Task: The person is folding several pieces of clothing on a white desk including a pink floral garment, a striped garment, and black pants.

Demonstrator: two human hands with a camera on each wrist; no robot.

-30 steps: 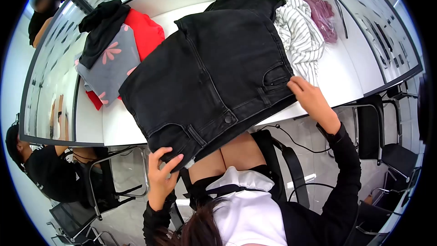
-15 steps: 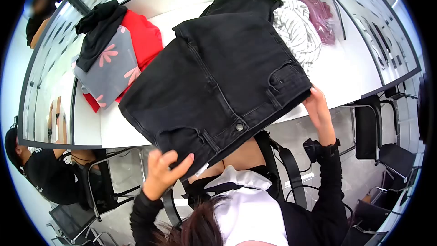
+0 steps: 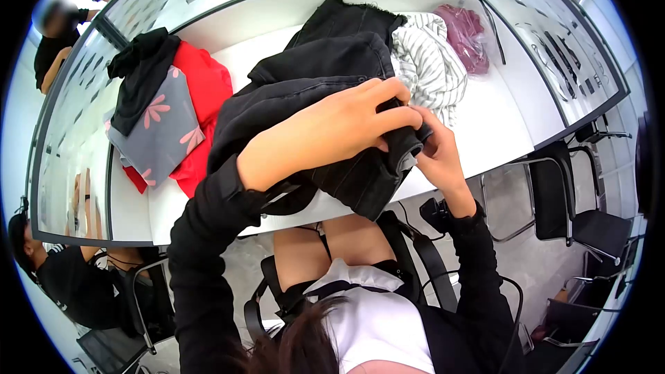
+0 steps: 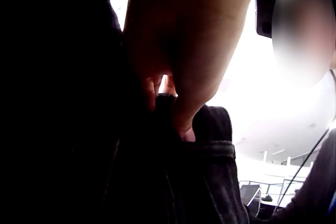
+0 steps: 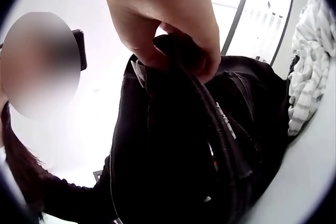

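Note:
A pair of black jeans (image 3: 298, 100), bunched and partly folded over, lies across the white desk with its near end raised over the front edge. My left hand (image 3: 336, 125) reaches over the fabric to the right and grips the waistband end. Beside it, my right hand (image 3: 441, 156) pinches the same end, with the fingertips of both hands close together. In the right wrist view, the thumb and fingers of the right hand (image 5: 163, 19) close round the dark waistband (image 5: 210, 98). The left wrist view is dark, with the left hand (image 4: 184, 40) holding the denim.
At the left lie a black cloth (image 3: 142, 83), a grey floral one (image 3: 156, 131) and a red one (image 3: 208, 83). A striped white cloth (image 3: 433, 62) and a plastic-wrapped mauve bundle (image 3: 463, 38) lie at the back right. Partition panels (image 3: 568, 62) border the desk (image 3: 495, 121).
The spread jeans have been folded over and bunched. My left hand has crossed from the left waistband corner to the right one, beside my right hand, which has moved slightly left.

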